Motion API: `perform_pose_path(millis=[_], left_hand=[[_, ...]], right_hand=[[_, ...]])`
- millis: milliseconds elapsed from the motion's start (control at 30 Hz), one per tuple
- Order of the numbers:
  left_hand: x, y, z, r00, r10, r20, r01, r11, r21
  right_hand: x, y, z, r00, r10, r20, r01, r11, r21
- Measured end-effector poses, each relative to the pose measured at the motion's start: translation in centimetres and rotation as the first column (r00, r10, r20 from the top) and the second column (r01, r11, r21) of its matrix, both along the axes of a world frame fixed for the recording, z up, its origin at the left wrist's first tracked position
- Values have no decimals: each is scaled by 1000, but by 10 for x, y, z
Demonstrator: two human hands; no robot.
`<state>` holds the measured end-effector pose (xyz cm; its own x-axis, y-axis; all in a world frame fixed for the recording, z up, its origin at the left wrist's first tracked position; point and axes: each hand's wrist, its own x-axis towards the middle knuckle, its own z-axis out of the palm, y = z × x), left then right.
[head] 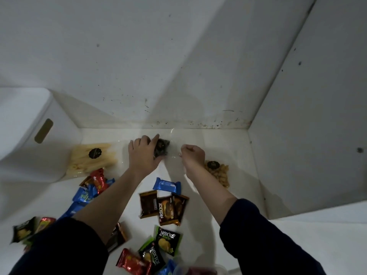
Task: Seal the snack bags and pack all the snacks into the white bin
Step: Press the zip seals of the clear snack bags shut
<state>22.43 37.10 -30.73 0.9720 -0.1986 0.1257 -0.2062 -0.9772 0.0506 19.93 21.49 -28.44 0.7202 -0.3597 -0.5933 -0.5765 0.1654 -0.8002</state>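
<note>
left hand (142,153) holds the dark bag (161,147); right hand (191,155) pinches its clear mouth, which may slip and stay unsealed.

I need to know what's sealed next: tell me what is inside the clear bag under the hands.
The clear bag holds a clump of dark snack pieces with a round dark label. The left hand covers the clump's left part; the right hand pinches the bag's right edge.
</note>
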Motion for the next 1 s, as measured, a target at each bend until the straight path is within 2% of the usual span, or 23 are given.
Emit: perform_pose_path(millis=[133, 200, 333, 467, 567, 667, 867, 933, 1000], left_hand=[[-27, -7, 15, 993, 32, -113, -60, 963, -262], [-45, -15, 25, 992, 57, -116, -98, 919, -382], [-78, -34, 46, 983, 86, -163, -168, 781, -602], [-111, -49, 75, 978, 107, -179, -206, 625, -753], [-140, -50, 104, 978, 113, -177, -210, 536, -818], [-162, -44, 136, 984, 123, -132, -174, 453, -874], [-182, -37, 205, 975, -47, -218, -209, 152, -966], [-194, -36, 217, 978, -70, -195, -188, 94, -978], [-206, -36, 225, 986, -90, -143, -136, 76, -988]], right_hand=[[-12, -8, 17, 994, -27, 107, 27, 1000, -7], [-20, -14, 31, 984, -24, 175, 21, 1000, 21], [-46, -16, 62, 945, -35, 324, 35, 999, 5], [-77, -21, 100, 865, -35, 500, 25, 999, 27], [-102, -32, 134, 789, 0, 614, -49, 997, 64], [-125, -41, 161, 726, 107, 679, -137, 991, -10], [-159, -52, 200, 689, 176, 703, -185, 981, -64], [-169, -57, 210, 682, 164, 713, -174, 983, -60], [-178, -60, 219, 669, 157, 727, -188, 981, -39]])
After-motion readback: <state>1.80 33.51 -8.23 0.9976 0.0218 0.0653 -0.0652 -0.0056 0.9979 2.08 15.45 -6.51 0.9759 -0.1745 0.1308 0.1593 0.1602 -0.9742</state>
